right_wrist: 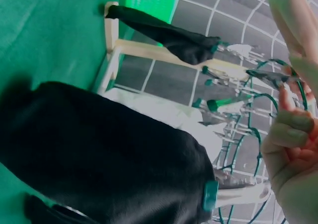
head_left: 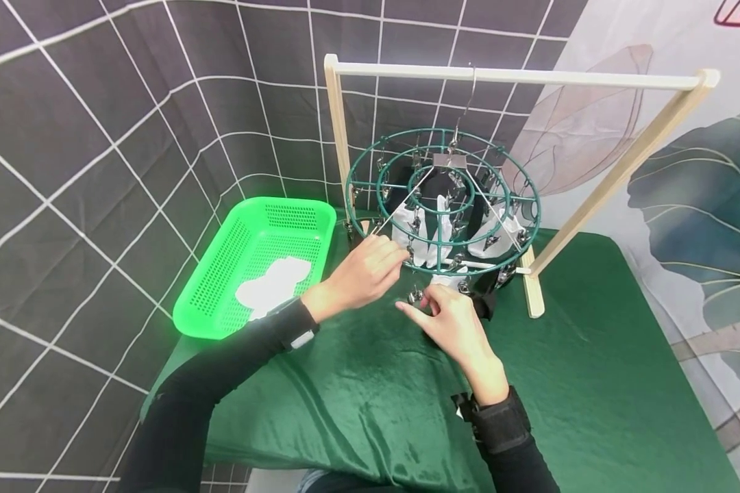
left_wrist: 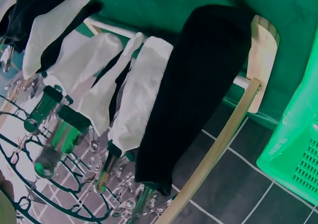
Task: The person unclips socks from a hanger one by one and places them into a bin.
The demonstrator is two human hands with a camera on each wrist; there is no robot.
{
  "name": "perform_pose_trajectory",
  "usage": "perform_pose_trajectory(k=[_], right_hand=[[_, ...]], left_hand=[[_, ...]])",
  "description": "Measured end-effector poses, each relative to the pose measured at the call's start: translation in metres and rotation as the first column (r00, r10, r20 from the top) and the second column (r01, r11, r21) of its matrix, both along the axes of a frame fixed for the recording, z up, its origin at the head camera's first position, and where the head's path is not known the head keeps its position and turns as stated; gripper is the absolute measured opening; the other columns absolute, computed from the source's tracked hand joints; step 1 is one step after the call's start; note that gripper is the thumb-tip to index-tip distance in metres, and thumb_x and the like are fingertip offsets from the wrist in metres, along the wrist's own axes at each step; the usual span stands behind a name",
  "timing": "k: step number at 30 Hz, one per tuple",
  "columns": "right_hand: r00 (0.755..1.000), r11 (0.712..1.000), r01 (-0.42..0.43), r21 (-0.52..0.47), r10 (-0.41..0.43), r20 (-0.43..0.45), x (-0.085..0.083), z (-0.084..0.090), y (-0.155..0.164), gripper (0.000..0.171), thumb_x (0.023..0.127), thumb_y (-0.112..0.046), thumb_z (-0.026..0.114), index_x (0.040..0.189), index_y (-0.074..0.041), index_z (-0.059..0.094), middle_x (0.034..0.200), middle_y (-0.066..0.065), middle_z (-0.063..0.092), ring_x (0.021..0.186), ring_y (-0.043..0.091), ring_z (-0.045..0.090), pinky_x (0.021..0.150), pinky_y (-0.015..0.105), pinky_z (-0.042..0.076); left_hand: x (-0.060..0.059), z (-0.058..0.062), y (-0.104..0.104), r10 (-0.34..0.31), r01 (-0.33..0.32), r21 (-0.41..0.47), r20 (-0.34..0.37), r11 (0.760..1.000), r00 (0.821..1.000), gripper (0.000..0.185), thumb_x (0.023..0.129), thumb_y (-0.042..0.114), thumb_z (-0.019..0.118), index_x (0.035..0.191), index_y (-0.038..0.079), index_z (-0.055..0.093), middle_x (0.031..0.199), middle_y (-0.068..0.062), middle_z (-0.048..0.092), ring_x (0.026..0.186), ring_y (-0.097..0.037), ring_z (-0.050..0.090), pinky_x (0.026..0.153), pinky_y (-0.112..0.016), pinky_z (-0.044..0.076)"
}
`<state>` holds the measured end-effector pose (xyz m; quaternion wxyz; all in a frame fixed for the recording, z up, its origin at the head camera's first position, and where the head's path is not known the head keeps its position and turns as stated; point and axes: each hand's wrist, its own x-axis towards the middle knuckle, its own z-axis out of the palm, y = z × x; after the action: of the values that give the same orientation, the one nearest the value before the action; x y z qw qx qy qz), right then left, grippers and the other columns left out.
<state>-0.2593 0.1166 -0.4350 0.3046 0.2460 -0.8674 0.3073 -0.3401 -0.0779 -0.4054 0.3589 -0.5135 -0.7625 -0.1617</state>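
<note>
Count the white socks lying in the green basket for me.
1 white patch shows on the floor of the green basket, toward its near end; it may be one sock or a few bunched together. Other white socks hang clipped on the round hanger.

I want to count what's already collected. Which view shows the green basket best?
The head view: the whole green basket shows, with white socks lying inside. The left wrist view catches only one mesh corner at the right edge; the right wrist view shows just a bright green sliver at the top.
</note>
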Motion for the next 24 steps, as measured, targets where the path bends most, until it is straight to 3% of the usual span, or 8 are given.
perform_pose_trajectory(k=[4,6,8,11,13,16,19,24], right_hand=[[0.994,0.995,-0.050,-0.091,0.041,-0.098,0.000,0.000,0.011,0.027,0.081,-0.018,0.073,0.064,-0.014,0.052,0.057,-0.008,0.035,0.050,0.004,0.033,0.048,0.019,0.029],[0.984,0.984,-0.039,-0.172,0.008,-0.176,0.000,0.000,0.021,0.023,0.081,-0.010,0.066,0.062,-0.012,0.053,0.056,-0.007,0.037,0.050,0.005,0.033,0.048,0.019,0.028],[0.978,0.971,0.010,-0.238,-0.060,-0.200,-0.001,0.000,0.034,0.020,0.081,-0.008,0.060,0.062,-0.009,0.054,0.055,-0.005,0.039,0.050,0.005,0.034,0.049,0.018,0.028],[0.986,0.960,0.096,-0.263,-0.127,-0.106,-0.002,0.001,0.049,0.010,0.081,-0.009,0.059,0.072,-0.006,0.060,0.054,-0.005,0.042,0.049,0.005,0.036,0.049,0.017,0.029],[0.992,0.971,0.126,-0.203,-0.127,0.007,-0.003,0.001,0.053,0.006,0.082,-0.012,0.062,0.081,-0.006,0.062,0.057,-0.005,0.045,0.049,0.004,0.038,0.049,0.017,0.031],[0.991,0.993,0.088,-0.081,-0.079,0.111,-0.004,0.002,0.050,0.012,0.084,-0.018,0.067,0.086,-0.008,0.060,0.060,-0.006,0.047,0.049,0.004,0.039,0.049,0.018,0.033],[0.993,0.999,0.017,-0.047,-0.012,0.115,-0.006,0.003,0.044,0.014,0.085,-0.017,0.071,0.082,-0.009,0.059,0.062,-0.005,0.048,0.049,0.004,0.040,0.049,0.018,0.034],[0.995,0.994,-0.049,-0.098,0.058,0.086,-0.008,0.001,0.036,0.013,0.081,-0.013,0.074,0.081,-0.008,0.062,0.062,-0.006,0.051,0.049,0.004,0.043,0.047,0.016,0.036]], left_hand=[[-0.002,0.002,-0.002,0.031,-0.032,0.023,0.062,0.999,0.998,0.016,0.090,0.008,0.048,0.095,0.003,0.062,0.085,-0.006,0.060,0.082,-0.022,0.049,0.077,-0.033,0.040],[-0.003,0.003,-0.002,0.039,-0.042,0.032,0.085,0.999,0.996,0.016,0.090,0.009,0.045,0.091,0.004,0.061,0.081,-0.004,0.056,0.079,-0.021,0.046,0.077,-0.033,0.039],[-0.003,0.004,0.000,0.047,-0.052,0.046,0.098,0.998,0.994,0.017,0.091,0.010,0.044,0.087,0.006,0.060,0.078,-0.002,0.054,0.077,-0.020,0.046,0.077,-0.033,0.039],[-0.002,0.008,0.003,0.062,-0.070,0.069,0.110,0.995,0.992,0.019,0.093,0.014,0.044,0.082,0.008,0.058,0.073,0.000,0.052,0.073,-0.019,0.045,0.077,-0.033,0.038],[-0.001,0.010,0.004,0.080,-0.089,0.084,0.109,0.992,0.991,0.022,0.094,0.016,0.044,0.078,0.009,0.058,0.071,0.000,0.053,0.071,-0.019,0.046,0.077,-0.032,0.038],[0.000,0.012,0.007,0.110,-0.120,0.094,0.106,0.988,0.988,0.025,0.095,0.016,0.044,0.074,0.011,0.057,0.068,0.001,0.052,0.070,-0.018,0.046,0.077,-0.032,0.037],[0.003,0.013,0.010,0.133,-0.142,0.095,0.091,0.985,0.987,0.028,0.096,0.016,0.044,0.072,0.011,0.056,0.067,0.001,0.051,0.070,-0.018,0.048,0.076,-0.033,0.037],[0.006,0.013,0.016,0.158,-0.162,0.101,0.048,0.982,0.986,0.030,0.096,0.015,0.044,0.070,0.010,0.058,0.063,0.001,0.051,0.068,-0.019,0.049,0.072,-0.033,0.037]])
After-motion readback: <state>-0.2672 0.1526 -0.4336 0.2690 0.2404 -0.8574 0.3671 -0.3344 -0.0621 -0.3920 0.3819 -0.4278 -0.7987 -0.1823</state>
